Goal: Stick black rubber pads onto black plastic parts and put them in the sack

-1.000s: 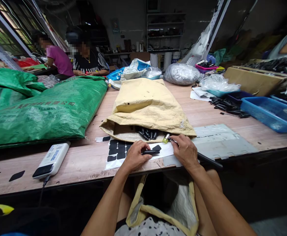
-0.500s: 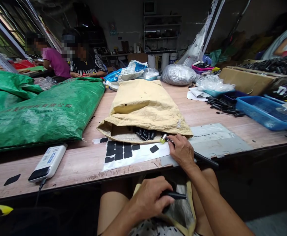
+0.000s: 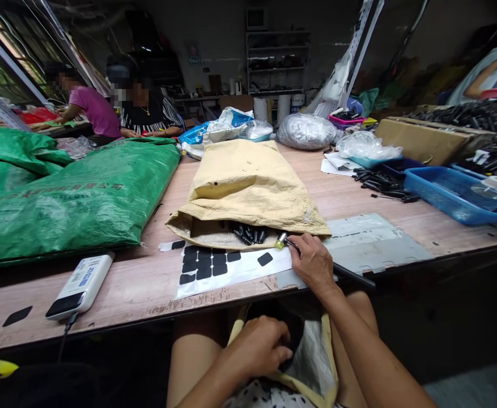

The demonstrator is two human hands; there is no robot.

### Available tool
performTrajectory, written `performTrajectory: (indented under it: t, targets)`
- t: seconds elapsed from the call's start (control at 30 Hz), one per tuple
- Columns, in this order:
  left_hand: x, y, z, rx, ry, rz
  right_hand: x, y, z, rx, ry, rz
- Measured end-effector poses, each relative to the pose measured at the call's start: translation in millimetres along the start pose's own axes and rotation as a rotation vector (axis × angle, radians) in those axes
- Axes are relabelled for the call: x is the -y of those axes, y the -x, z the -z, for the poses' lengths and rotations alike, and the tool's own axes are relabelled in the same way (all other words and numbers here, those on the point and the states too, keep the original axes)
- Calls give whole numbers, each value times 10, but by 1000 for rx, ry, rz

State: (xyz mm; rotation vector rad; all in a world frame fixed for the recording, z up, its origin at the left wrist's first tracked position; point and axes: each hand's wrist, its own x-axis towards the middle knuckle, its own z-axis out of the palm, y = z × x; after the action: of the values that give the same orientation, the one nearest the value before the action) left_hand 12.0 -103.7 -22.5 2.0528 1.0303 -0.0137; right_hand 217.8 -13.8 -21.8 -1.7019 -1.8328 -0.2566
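Observation:
My right hand (image 3: 315, 262) is closed round the black handle of a small hammer (image 3: 281, 241), whose metal and yellow head lies at the mouth of a cream sack (image 3: 248, 170). Black pieces (image 3: 248, 233) show inside that mouth. Under the hammer lies a white sheet (image 3: 242, 271) with black square stickers, beside a grey plate (image 3: 371, 243). Over an open bag (image 3: 316, 351) on the lap, my left hand (image 3: 263, 347) has its thumb and fingers apart, with nothing seen between them.
A green sack (image 3: 90, 198) and a white power bank (image 3: 80, 286) with a cable lie on the left. At the right are a blue tray (image 3: 456, 195), a cardboard box (image 3: 422, 141) and piles of black parts. Other people sit farther back.
The black piece that my left hand held is gone from view, and its fingers have opened over the lap bag. My right hand still grips the hammer.

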Motion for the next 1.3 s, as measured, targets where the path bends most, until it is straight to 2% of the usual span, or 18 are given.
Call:
performTrajectory:
  t: [0.03,0.1,0.13,0.2,0.27,0.3,0.37,0.47,0.63,0.8,0.93,1.07,1.17,1.3]
  targets:
    - [-41,4,175,-31,63,-61,1,0,-1,5,1,-2]
    - [-48,-40,563,-178,127,-132,3,-2,-3,12,0,-9]
    - [-9,-87,762,-292,97,-137,4,-4,-4,12,-1,-13]
    - [139,-218,1135,-665,-80,-54,6,-7,-2,6,-2,-15]
    - [332,-368,1442,-785,-154,-4,10,-8,4,1,-4,-10]
    - [424,-439,1563,-804,-235,10,12,-8,8,2,-4,-6]
    - [569,-562,1738,-745,-359,0,15,-6,15,4,-5,-3]
    - [655,-691,1864,-634,-435,-43,17,-4,22,2,-9,-1]
    - [594,-773,1890,-624,-488,-83,14,-10,23,7,-13,0]
    - [501,-689,1781,-640,-591,-170,24,-9,23,11,-11,-13]
    - [364,-514,1566,-748,-507,-213,25,-2,19,11,-20,-14]
    - [263,-378,1238,-641,-349,-250,13,-2,14,-1,-22,-4]
    - [302,-332,1052,-613,-230,-226,10,-2,19,1,-27,-4]
    - [440,-290,998,-643,-104,-188,13,1,20,0,-31,-3]
